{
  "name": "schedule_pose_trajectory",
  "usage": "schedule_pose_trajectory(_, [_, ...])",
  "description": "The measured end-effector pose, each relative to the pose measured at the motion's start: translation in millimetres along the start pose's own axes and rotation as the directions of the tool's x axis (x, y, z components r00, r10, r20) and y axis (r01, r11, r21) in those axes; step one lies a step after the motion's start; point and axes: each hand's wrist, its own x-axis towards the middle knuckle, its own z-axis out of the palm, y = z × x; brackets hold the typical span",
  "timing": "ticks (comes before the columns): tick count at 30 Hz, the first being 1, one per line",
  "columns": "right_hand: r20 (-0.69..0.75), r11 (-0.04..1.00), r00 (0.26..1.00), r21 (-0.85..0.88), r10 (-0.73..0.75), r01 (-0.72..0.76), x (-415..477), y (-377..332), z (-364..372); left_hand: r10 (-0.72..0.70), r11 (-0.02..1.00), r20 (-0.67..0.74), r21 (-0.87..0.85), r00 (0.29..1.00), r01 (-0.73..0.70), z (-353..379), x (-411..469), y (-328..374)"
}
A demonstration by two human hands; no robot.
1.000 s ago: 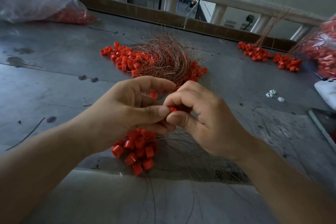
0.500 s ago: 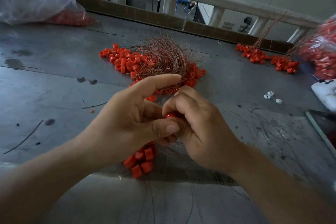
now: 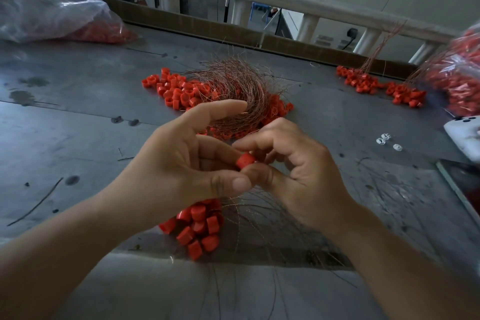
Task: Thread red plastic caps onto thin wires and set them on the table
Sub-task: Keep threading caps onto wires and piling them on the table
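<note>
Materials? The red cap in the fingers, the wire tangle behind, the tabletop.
Red cap: likely moulded plastic, matte, uniform colour. Wire tangle: thin bare metal, coppery sheen, probably copper. Tabletop: looks like dull grey sheet metal, stained, seamed; a coated board is possible.

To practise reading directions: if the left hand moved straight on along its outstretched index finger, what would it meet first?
Probably the tangle of thin wires, though the left hand may pass above it.
</note>
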Motion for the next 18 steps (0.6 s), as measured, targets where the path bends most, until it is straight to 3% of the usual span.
schedule_pose_trajectory(5, [-0.009, 0.999, 1.0, 0.051, 0.011, -0.01, 0.0, 2.4, -2.4, -0.009, 0.997, 0.007, -0.07, 1.0, 0.009, -1.3, 0.5, 1.1])
schedule_pose_trajectory(10, [0.03, 0.995, 0.999, 0.089, 0.04, -0.042, 0.2, 5.5, -3.3, -0.038, 0.999, -0.072, -0.025, 0.997, 0.036, -0.5, 2.0, 2.1])
schedule_pose_trajectory(18, [0.013, 0.998, 1.0, 0.052, 0.028, -0.028, 0.8, 3.7, -0.9, -0.071, 0.997, -0.028, -0.017, 0.997, 0.071, -1.0, 1.5, 1.4])
